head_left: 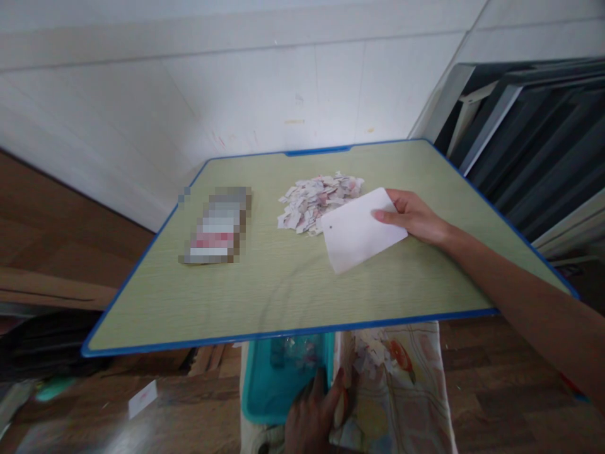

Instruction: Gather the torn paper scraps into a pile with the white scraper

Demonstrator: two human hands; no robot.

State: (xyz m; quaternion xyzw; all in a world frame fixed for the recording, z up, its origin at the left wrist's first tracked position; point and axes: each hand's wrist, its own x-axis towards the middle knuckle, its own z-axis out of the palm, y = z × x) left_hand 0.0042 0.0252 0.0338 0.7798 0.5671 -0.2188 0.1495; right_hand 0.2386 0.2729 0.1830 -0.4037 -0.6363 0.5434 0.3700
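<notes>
A flat, white rectangular card (362,241) is pinched between the thumb and fingers of the right hand (409,215), overlapping in view the near right side of a loose heap of torn white-and-pink paper scraps (307,205) on a pale green, blue-edged desk (212,302). A brusque sweep of the card could scatter the light pieces over the rim. Below, the left hand (307,416) is beside a shallow teal plastic tray (247,403); whether it grips anything cannot be told.

On the table (189,302), paper scraps (307,202) lie right of what may be a packet (215,227); a tray (265,407) sits lower, nearer.
</notes>
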